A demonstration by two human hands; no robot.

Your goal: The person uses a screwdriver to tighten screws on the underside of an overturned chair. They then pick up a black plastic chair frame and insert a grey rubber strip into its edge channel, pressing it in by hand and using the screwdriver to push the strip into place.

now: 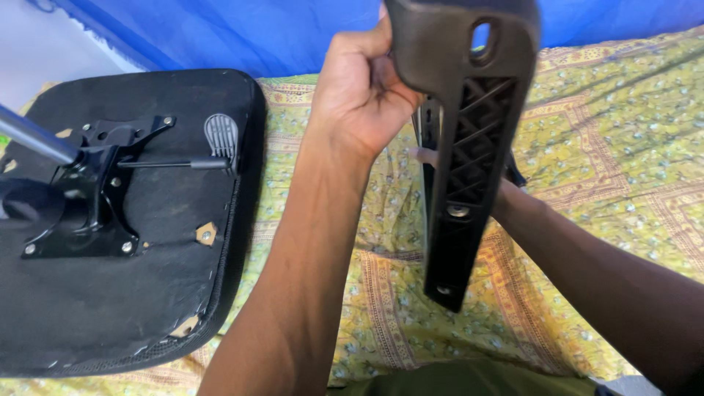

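My left hand (363, 88) grips the top end of a black plastic chair armrest bracket (469, 147), held upright above the cloth with its ribbed inner side facing me. Two bolts sit in its lower part. My right hand (433, 155) is mostly hidden behind the bracket; only fingertips show at its left edge, touching it or a second black part behind it. An upturned black chair seat (147, 293) lies on the left, its metal tilt plate (81, 198) bolted on, with a lever (176, 163) ending in a ribbed paddle.
A yellow patterned cloth (601, 147) covers the surface under everything. A blue sheet (220, 29) hangs along the back. A grey metal column (33, 138) rises from the tilt plate toward the left edge. My green-clad lap (469, 380) shows at the bottom.
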